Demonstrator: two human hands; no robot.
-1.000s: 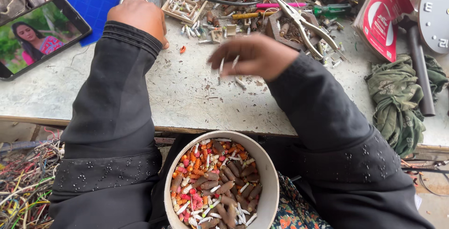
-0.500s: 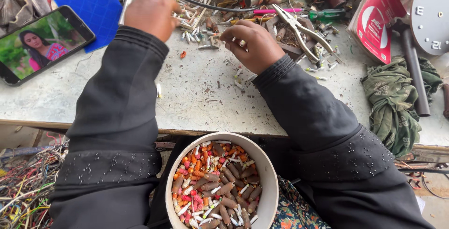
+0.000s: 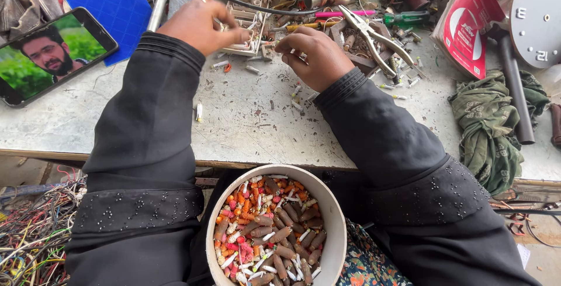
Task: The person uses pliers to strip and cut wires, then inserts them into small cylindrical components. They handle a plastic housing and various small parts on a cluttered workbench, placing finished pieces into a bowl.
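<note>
Here, head view: 2 hands in black sleeves work at the far side of a worn grey tabletop (image 3: pixel 251 122). The left hand (image 3: pixel 201 26) has its fingers curled together, pinching a small pale component against a white plastic frame (image 3: pixel 248 26) that lies among the clutter. The right hand (image 3: pixel 318 55) is loosely cupped, knuckles up, with its fingertips pressed down into scattered small parts (image 3: pixel 298 93); whether it grips one cannot be told.

1 round white bowl (image 3: pixel 336 227) sits below the tabletop's near edge, between the 2 sleeves, and is filled with many short cylindrical pieces in brown, orange, red and white, too many to count. The same kind of small white and brown pieces lie loose on the tabletop near both hands, with 1 lying alone just beside the left sleeve.

1 pair of pliers (image 3: pixel 374 35) lies just right of the right hand. 1 phone (image 3: pixel 52 55), screen lit, rests at the left edge beside 1 blue gridded sheet (image 3: pixel 111 0). 1 red packet (image 3: pixel 470 23) with a white oval patch leans at the upper right, next to 1 grey round clock face (image 3: pixel 540 20). 1 green cloth (image 3: pixel 488 128) is bunched at the right edge. 1 tangle of coloured wires (image 3: pixel 32 233) lies below at the left.
</note>
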